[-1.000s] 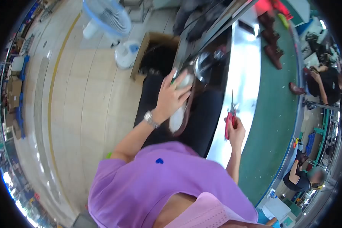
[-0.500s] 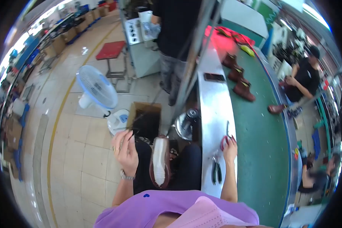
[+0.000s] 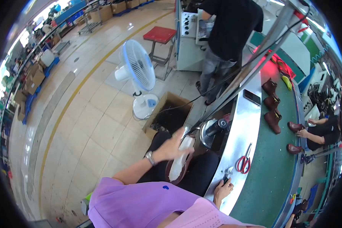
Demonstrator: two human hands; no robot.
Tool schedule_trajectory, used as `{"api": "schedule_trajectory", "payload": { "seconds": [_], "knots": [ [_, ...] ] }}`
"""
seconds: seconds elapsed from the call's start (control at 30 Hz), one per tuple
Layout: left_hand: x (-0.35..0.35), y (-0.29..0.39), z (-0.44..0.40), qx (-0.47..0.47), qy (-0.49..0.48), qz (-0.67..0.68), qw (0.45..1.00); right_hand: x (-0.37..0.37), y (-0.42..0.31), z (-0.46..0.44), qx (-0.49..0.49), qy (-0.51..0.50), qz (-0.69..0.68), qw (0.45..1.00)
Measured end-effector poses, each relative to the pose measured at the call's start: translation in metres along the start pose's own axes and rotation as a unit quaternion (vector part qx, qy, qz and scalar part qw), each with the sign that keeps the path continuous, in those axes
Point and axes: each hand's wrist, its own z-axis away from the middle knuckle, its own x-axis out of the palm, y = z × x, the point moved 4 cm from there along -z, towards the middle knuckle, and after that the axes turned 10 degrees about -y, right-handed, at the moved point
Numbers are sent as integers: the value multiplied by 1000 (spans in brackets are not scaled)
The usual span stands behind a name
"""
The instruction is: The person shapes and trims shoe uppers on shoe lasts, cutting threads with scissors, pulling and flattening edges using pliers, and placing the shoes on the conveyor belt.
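A brown shoe [image 3: 176, 173], its white sole side up, rests across my lap between dark-trousered legs. Over its upper part, my left hand [image 3: 171, 148] is spread and somewhat blurred, fingers apart. Whether its fingertips touch the shoe is hard to tell. At the metal ledge [image 3: 241, 131] on the right, my right hand [image 3: 223, 190] has its fingers closed around the dark handles of pliers [image 3: 229, 172], whose silver head shows beyond the fingers. Just past the pliers lie red-handled scissors [image 3: 244, 161] on the ledge.
Farther up the ledge is a phone [image 3: 252, 97]. Brown shoes [image 3: 271, 121] stand on the green conveyor belt [image 3: 260, 171]; a co-worker [image 3: 326, 131] handles one across it. Ahead are a fan [image 3: 140, 72], a cardboard box [image 3: 150, 133] holding black material, and another person [image 3: 231, 34] standing.
My right hand has let go of the scissors and taken hold of the pliers. My left hand has moved right, over the shoe, and its pinch has opened. The view has turned.
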Motion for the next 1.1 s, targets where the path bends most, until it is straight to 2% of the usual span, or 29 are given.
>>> {"api": "schedule_trajectory", "payload": {
  "seconds": [0.03, 0.07, 0.1, 0.13, 0.17, 0.2, 0.23, 0.3, 0.33, 0.37, 0.4, 0.43, 0.5, 0.57, 0.7, 0.73, 0.8, 0.83, 0.87, 0.9, 0.93, 1.03, 1.1],
  "knots": [
    [19, 5, 19, -22, -40, 14, 999, 11, 12, -9, -7, -20, -88, 996],
    [31, 2, 31, 4, 23, 9, 1000, 22, 28, -21, -11, -39, -175, 984],
    [27, -2, 37, -65, 8, 61, 996, 28, 38, -26, -14, -58, -261, 964],
    [17, -2, 46, -133, -9, 113, 985, -12, 3, -20, 62, -158, -435, 885],
    [14, -5, 57, -202, -29, 165, 965, -20, -8, -19, 105, -171, -541, 816],
    [24, -24, 57, -168, -16, 107, 980, -35, -29, -18, 72, -189, -552, 809],
    [13, -11, 59, -144, 32, 55, 988, -52, -52, -18, 41, -207, -561, 801],
    [8, -9, 59, -134, 72, -138, 979, -82, -94, -18, -34, -355, -490, 796],
    [9, -10, 58, -118, 98, -158, 975, -106, -125, -14, -38, -418, -446, 790],
    [14, -10, 57, -100, 114, -173, 973, -118, -149, -13, -122, -465, -419, 770],
    [18, -7, 60, -104, 92, -150, 979, -126, -166, -11, -193, -491, -360, 769],
    [18, -5, 58, -106, 76, -131, 983, -129, -176, -9, -198, -527, -278, 778],
    [28, -9, 61, -69, 78, -41, 994, -138, -205, -8, -342, -483, -78, 802],
    [31, 0, 66, -90, 29, -2, 996, -152, -239, -2, -420, -477, -13, 772],
    [44, 12, 66, -95, 28, -129, 987, -144, -259, 6, -502, -425, 162, 736],
    [42, 11, 64, -110, -2, -102, 989, -141, -260, 8, -489, -421, 195, 739],
    [39, 6, 66, -142, -69, -49, 986, -135, -255, 8, -481, -431, 127, 753],
    [38, 3, 68, -161, -79, 188, 966, -132, -252, 8, -475, -438, 94, 757],
    [37, 1, 67, -172, -83, 414, 890, -131, -249, 9, -475, -427, 89, 764],
    [39, -1, 66, -173, -79, 617, 764, -130, -245, 11, -475, -416, 84, 770],
    [47, -11, 64, -191, -127, 736, 637, -129, -242, 14, -476, -406, 78, 776],
    [79, -24, 36, -146, -124, 772, 606, -126, -235, 13, -480, -394, 76, 780],
    [77, -17, 30, -127, -97, 746, 646, -145, -244, 2, -469, -442, 142, 752]
  ]
}}
